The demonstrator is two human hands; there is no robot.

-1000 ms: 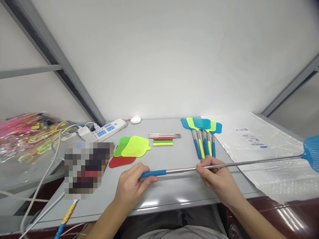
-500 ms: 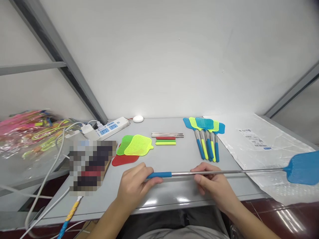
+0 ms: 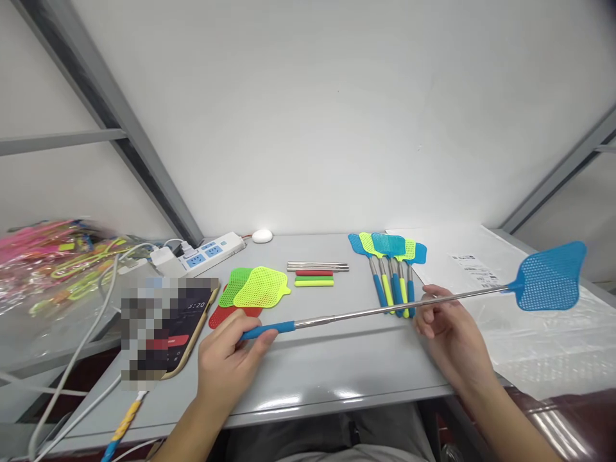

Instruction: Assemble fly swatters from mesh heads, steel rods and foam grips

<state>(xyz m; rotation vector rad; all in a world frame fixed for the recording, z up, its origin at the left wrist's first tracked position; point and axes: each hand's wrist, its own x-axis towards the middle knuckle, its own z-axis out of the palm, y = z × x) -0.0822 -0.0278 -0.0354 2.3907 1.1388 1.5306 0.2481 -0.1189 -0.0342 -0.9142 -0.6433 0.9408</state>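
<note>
A blue fly swatter (image 3: pixel 551 277) with a long extended metal shaft stretches across the front of the desk, its head raised at the right. My left hand (image 3: pixel 228 356) is closed around the blue grip at its left end. Farther along, my right hand (image 3: pixel 450 337) has its fingers curled at the shaft, lightly gripping it; part of the fingers is behind the rod. Beyond the shaft, several short fly swatters (image 3: pixel 389 247) in blue and yellow-green lie fanned together. Loose swatter heads (image 3: pixel 262 287) in yellow-green, green and red overlap near my left hand.
Metal rods (image 3: pixel 317 266) and coloured grip sleeves (image 3: pixel 314 282) lie mid-desk. At the left are a phone (image 3: pixel 192 321), a power strip (image 3: pixel 212 252), cables and bagged colourful items (image 3: pixel 62 263). A white plastic package (image 3: pixel 520 333) covers the right side. A wall stands behind.
My right hand has slid right along the shaft, towards the swatter's head. That head has risen and tilted up, while my left hand has shifted slightly left with the grip.
</note>
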